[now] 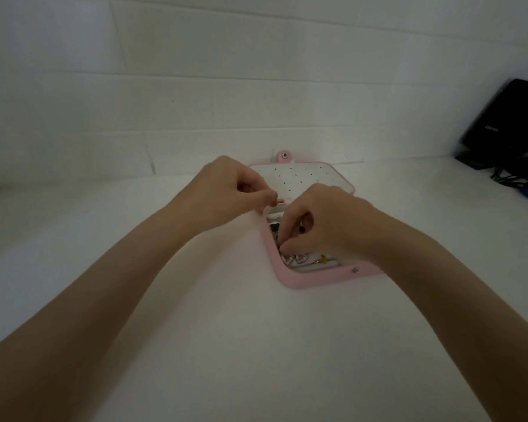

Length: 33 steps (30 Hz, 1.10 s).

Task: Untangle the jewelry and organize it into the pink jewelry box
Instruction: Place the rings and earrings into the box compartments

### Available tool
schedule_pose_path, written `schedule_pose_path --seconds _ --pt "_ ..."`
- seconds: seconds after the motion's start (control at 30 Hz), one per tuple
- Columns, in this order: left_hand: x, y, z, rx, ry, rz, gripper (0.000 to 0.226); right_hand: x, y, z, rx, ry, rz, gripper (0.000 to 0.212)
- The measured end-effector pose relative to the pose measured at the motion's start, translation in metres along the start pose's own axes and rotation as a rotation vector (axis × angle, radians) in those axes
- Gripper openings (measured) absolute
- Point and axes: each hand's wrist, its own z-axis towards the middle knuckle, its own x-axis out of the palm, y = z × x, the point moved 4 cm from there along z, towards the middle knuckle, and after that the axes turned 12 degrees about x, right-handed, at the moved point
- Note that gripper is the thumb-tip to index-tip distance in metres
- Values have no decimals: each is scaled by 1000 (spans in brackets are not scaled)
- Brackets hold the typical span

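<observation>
I see the open pink jewelry box (pixel 290 277) under my right hand (pixel 326 220), whose curled fingertips pinch jewelry (pixel 299 257) inside. My left hand (pixel 226 190) hovers beside the lid (pixel 302 178), fingers pinched; on what, I cannot tell.

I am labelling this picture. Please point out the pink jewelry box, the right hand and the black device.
pink jewelry box (pixel 299 280): head view, near rim.
right hand (pixel 323 220): head view, back.
black device (pixel 506 117): head view, front face.
</observation>
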Motion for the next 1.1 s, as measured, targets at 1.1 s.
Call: schedule_pose_path --seconds 1.1 --pt "11 -4 -6 94 364 36 12 6 4 6 229 -13 -105 26"
